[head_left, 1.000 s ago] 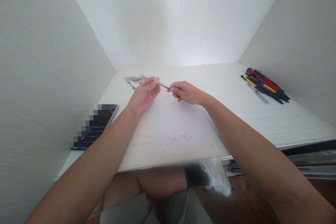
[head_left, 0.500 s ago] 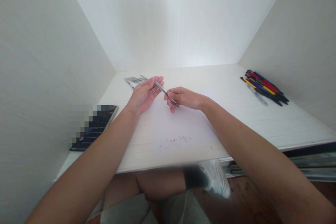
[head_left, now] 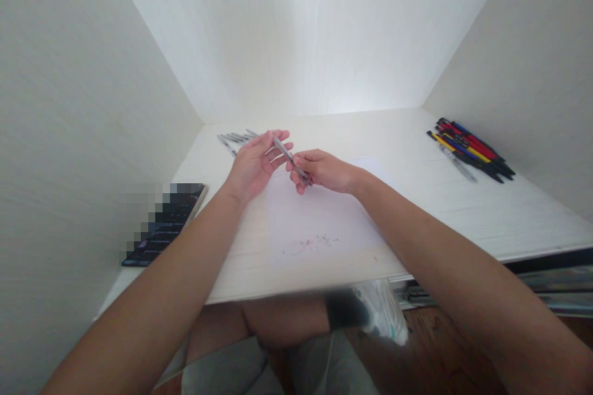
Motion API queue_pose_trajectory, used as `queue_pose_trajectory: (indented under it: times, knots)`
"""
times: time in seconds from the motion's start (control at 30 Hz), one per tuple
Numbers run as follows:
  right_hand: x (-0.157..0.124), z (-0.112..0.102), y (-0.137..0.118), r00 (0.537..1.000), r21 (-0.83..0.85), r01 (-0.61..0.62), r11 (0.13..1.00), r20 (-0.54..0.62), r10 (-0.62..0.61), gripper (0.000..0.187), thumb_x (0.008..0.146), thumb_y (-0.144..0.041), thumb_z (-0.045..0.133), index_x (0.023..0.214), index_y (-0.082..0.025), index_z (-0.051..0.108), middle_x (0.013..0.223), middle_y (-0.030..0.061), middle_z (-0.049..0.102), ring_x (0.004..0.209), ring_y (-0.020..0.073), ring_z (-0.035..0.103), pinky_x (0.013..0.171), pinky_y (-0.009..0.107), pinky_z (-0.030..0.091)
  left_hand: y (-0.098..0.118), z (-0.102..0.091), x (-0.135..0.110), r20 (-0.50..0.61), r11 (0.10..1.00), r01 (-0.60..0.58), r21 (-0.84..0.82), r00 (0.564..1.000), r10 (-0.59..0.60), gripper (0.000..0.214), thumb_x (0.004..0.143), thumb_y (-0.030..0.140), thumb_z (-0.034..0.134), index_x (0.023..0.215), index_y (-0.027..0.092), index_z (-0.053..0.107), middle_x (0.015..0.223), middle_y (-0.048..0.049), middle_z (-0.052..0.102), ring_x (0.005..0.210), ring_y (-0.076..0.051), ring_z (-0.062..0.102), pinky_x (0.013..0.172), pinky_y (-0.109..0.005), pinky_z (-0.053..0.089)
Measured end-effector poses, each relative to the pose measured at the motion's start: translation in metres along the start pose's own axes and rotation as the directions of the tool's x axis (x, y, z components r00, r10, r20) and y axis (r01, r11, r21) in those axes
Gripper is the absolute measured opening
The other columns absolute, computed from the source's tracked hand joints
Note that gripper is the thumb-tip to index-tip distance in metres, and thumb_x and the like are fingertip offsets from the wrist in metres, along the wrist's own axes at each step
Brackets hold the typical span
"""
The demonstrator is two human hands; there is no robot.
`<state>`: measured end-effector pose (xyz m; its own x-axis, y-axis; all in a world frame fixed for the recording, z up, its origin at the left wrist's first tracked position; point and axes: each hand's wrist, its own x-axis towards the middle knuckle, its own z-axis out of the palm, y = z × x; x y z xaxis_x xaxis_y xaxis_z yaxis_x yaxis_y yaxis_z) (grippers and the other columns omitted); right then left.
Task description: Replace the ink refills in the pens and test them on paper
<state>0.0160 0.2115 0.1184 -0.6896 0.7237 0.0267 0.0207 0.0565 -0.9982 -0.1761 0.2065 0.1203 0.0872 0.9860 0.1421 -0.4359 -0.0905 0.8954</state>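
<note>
A slim pen with a clear grey barrel [head_left: 283, 149] slants between my two hands above the sheet of paper [head_left: 324, 216]. My left hand [head_left: 256, 163] pinches its upper end between thumb and forefinger, the other fingers loosely spread. Lower down, my right hand [head_left: 315, 170] closes its thumb and fingers round the end nearer me. Small dark and reddish specks [head_left: 310, 244] lie on the paper below. Behind my left hand is a group of similar clear pens [head_left: 231, 141], partly hidden by it.
At the right lies a pile of red, blue, yellow and black pens [head_left: 472, 151], with one clear pen [head_left: 458, 163] beside it. A dark device with keys [head_left: 171, 222], partly pixelated, sits at the left. White panels [head_left: 315, 31] enclose the desk [head_left: 241, 265].
The lower part of the pen has drawn slightly closer into my right hand, and more of its grey barrel shows. Both hands keep nearly the same place; the view shifts slightly.
</note>
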Motion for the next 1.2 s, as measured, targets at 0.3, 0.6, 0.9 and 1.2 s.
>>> queue_pose_trajectory:
  times: [0.3,0.6,0.9,1.2]
  knots:
    - [0.005,0.001,0.003,0.994,-0.225,0.022,0.974,-0.098,-0.045,0.027,0.112,-0.025,0.04,0.096,-0.017,0.06,0.071,-0.0009,0.06,0.059,0.012,0.058,0.061,0.025,0.046,-0.006,0.003,-0.001,-0.102,0.995,-0.051,0.089,0.993,0.06,0.035,0.086,0.047,0.083,0.09,0.014,0.073,0.106,-0.0115,0.075,0.087,-0.017,0.068,0.077,-0.029,0.056]
    - [-0.005,0.013,-0.017,0.996,0.241,-0.076,0.968,-0.018,0.082,0.027,0.111,-0.023,0.042,0.093,-0.017,0.06,0.069,-0.0036,0.051,0.054,0.0104,0.044,0.072,0.031,0.056,0.006,0.001,-0.003,0.082,0.999,0.014,0.029,0.997,-0.016,0.032,0.093,0.049,0.073,0.104,0.019,0.075,0.127,-0.012,0.073,0.107,-0.025,0.071,0.082,-0.033,0.059]
    - [0.003,0.011,-0.003,0.99,0.047,-0.081,0.996,-0.109,0.086,0.029,0.11,-0.023,0.042,0.091,-0.016,0.062,0.071,-0.0006,0.053,0.059,0.0119,0.049,0.063,0.026,0.053,-0.008,0.001,0.001,-0.099,0.996,-0.083,0.029,0.991,0.086,0.033,0.087,0.044,0.083,0.091,0.013,0.073,0.099,-0.0102,0.075,0.085,-0.018,0.071,0.081,-0.031,0.058]
    - [-0.004,0.005,-0.007,0.997,0.297,-0.07,0.952,0.034,0.063,0.023,0.108,-0.026,0.052,0.091,-0.016,0.062,0.066,-0.0067,0.041,0.053,0.0083,0.032,0.068,0.027,0.054,0.002,0.0,0.0,0.045,0.995,-0.087,-0.046,0.995,0.089,0.025,0.093,0.038,0.078,0.089,0.013,0.074,0.092,-0.0069,0.075,0.086,-0.016,0.072,0.087,-0.031,0.057]
